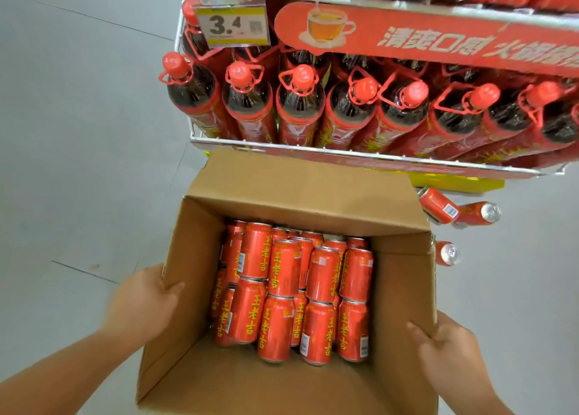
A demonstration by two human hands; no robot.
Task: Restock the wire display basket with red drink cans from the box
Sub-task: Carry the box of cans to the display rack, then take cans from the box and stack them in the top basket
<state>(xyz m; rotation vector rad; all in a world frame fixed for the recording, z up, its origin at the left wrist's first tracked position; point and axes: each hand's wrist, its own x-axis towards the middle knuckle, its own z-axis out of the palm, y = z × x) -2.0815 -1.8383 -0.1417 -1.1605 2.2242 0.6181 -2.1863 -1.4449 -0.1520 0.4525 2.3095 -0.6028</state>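
Grips: left grip (147, 301) clasps the left wall of the cardboard box (188, 258), thumb hooked inside; right grip (445, 348) clasps the right wall the same way.
Cans: red drink cans (297, 289) lie on their sides, stacked at the box's far end; the near end shows bare cardboard.
Basket: wire display basket (282, 146) stands just beyond the box's raised far flap, packed with red-capped bottles (300, 107); a price tag (232, 22) reads 3.4.
Floor: pale grey floor (78, 132) carries the scene; three loose cans (438, 206) lie right of the box.
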